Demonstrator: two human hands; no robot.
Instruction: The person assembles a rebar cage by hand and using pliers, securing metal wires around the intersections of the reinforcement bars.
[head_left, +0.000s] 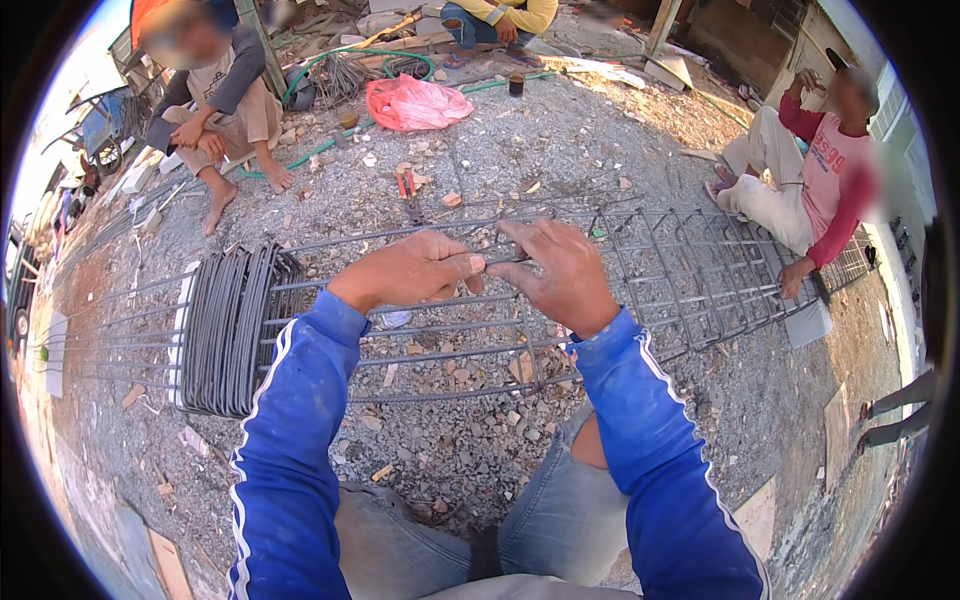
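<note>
A long cage of steel reinforcing bars [450, 329] with square stirrups lies across the gravel before me. Over its far bars, my left hand [420, 268] is closed, thumb against fingers. My right hand [560, 268] faces it with bent fingers and thumb drawn together by a stirrup. The fingertips of both hands nearly meet; what they pinch is too thin and too covered to make out. Just beyond the cage lie pincers with red handles [408, 188]. A thick bundle of bent stirrups [228, 330] hangs packed on the bars at the left.
A person in a pink and red shirt [835, 175] sits by the cage's right end, a hand near it. Others sit at the far left [225, 90] and far middle [500, 15]. A pink plastic bag [415, 103], a green hose [310, 155] and a dark cup [516, 85] lie beyond.
</note>
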